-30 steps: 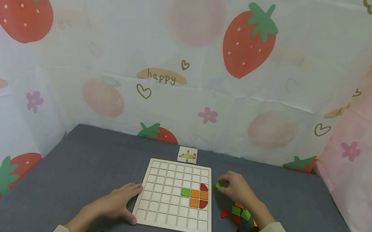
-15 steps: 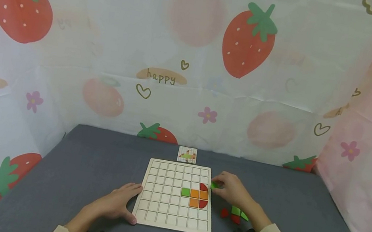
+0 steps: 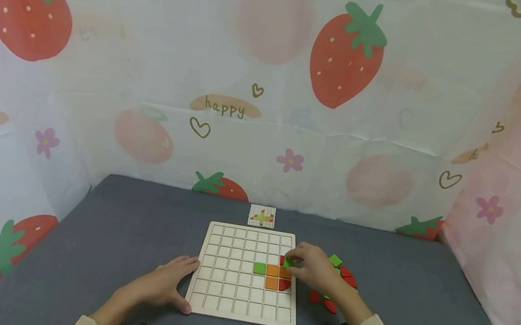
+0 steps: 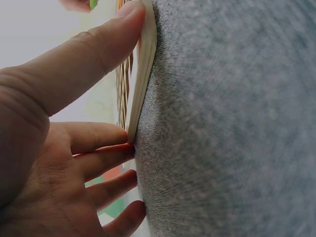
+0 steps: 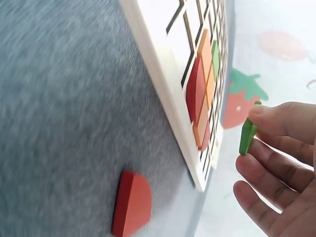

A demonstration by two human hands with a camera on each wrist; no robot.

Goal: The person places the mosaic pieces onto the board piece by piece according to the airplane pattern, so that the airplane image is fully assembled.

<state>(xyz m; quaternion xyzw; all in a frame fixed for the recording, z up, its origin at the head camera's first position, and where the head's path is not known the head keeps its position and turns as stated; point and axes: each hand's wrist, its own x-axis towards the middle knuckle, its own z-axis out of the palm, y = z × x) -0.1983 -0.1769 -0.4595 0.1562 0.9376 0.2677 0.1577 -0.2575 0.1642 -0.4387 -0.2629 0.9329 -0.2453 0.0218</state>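
Right hand (image 3: 317, 271) hides red piece (image 3: 283, 259) w/ green tile (image 3: 288, 264)

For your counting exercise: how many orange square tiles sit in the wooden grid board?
3: two side by side right of the green tile, one below. The right hand may hide more.

Grey felt-covered counter (image 3: 128, 232). Small reference card (image 3: 262, 216) with a coloured grid picture lies at the far edge, just beyond the board. Loose pieces right of the board: green square (image 3: 335, 260), red pieces (image 3: 348, 277) near it, more red pieces (image 3: 322, 302) closer in; one red quarter-round piece (image 5: 132, 203) shows in the right wrist view. Backdrop: white strawberry-print cloth (image 3: 347, 57) on three sides, with "happy" lettering (image 3: 225, 106), hearts, pink flowers.
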